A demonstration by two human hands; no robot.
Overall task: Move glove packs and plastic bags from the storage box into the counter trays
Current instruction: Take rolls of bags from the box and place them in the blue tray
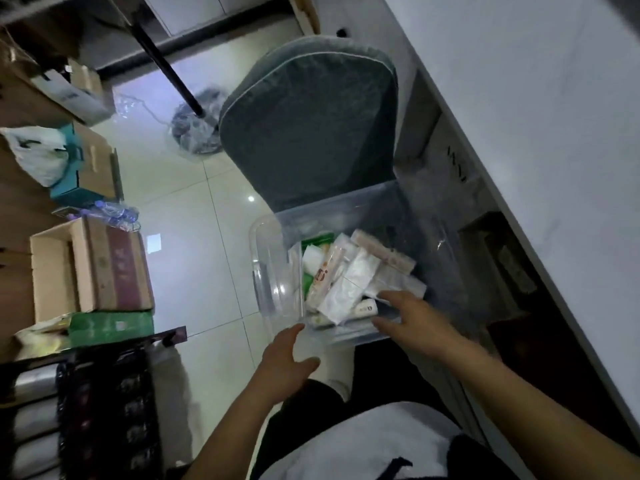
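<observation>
She is at the picking stage, I'd say; the clear storage box (273,271) seems to sit on the seat of a grey cushioned chair (308,126), pushed up beside the white counter (536,98), and the packs (341,285) are all still heaped inside it, white and pale sleeves lying crosswise with a green pack (315,239) at the far side; her right hand (412,317) reaches in over the near end of the heap, fingers spread and fairly straight, nothing yet in its hold, though it's blurred and I can't tell whether the tips touch a pack; her left hand (287,358) hovers just at the box's near left corner, fingers loose and parted, empty; next she'll need to close the right hand round one slippery sleeve without dragging its neighbours, perhaps steadying the box with the left; the trays aren't in sight from here; the room is dim, pale glossy floor tiles (194,237), open cardboard boxes (90,268) stacked along the left, a mop (194,129) lying beyond the chair
</observation>
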